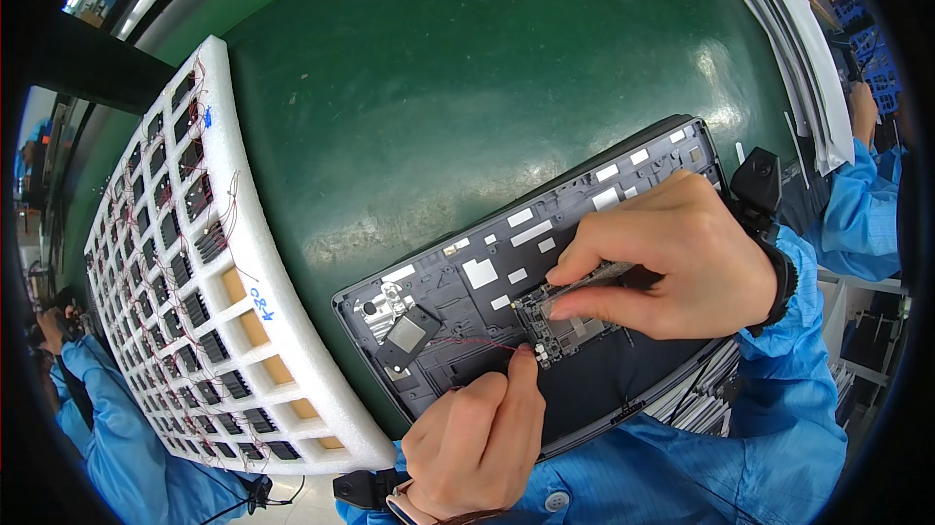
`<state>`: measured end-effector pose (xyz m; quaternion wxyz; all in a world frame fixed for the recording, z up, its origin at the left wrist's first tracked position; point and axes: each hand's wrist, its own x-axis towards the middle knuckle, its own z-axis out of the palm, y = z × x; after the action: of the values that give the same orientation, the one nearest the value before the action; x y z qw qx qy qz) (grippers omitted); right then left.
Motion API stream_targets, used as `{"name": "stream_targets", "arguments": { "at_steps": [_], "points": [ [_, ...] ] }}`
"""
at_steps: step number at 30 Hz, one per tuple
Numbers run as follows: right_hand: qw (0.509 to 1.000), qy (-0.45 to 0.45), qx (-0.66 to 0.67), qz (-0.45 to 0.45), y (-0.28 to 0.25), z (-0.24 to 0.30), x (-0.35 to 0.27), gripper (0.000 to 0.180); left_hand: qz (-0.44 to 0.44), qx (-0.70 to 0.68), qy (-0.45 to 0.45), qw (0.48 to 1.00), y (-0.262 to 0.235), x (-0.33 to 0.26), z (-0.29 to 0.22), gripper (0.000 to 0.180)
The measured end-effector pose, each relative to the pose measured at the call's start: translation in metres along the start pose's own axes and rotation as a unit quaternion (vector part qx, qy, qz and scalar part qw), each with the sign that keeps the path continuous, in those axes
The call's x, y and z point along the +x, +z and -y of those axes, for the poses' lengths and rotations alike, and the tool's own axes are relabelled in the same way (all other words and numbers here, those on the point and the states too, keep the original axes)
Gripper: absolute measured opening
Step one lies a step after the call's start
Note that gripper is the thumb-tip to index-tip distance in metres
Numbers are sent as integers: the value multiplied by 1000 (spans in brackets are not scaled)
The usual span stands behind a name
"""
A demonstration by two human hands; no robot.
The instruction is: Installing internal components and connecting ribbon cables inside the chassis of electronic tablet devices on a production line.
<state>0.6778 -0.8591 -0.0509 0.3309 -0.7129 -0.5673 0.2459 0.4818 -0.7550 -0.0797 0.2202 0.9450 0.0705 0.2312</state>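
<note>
A dark shallow device housing (453, 301), dotted with white and silver patches, lies tilted on the green table in front of me. My right hand (672, 257) pinches a circuit board (560, 330) between thumb and fingers, over the housing's right half. At the board's near left corner, my left hand (477, 432) has its thumb and index finger closed on a thin red wire (482, 341). That wire runs left to a small black speaker-like module (407, 338) with a grey face, resting at the housing's left end. Whether the wire's tip touches the board is hidden by my fingertips.
A white foam tray (282, 320) at the left holds several rows of black parts with red wires; some pockets show a brown bottom. White sheets (794, 57) are stacked at the far right of the green table (419, 87). People in blue sleeves (862, 218) appear at both sides.
</note>
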Motion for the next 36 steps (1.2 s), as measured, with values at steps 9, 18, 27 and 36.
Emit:
{"name": "stream_targets", "arguments": {
  "at_steps": [9,18,27,36],
  "points": [
    [1000,-9,-9,-4,1,0,0,19,-3,-8,-14,1000,1,1,-1,24],
    [1000,-8,-5,-5,0,0,0,19,-9,-5,-60,998,6,-5,-3,24],
    [1000,-2,-7,4,-1,1,1,19,9,-24,-22,999,-1,2,-1,24],
    [1000,-6,-6,-1,0,-1,0,19,0,-22,-17,1000,0,2,-1,24]
  ]
}}
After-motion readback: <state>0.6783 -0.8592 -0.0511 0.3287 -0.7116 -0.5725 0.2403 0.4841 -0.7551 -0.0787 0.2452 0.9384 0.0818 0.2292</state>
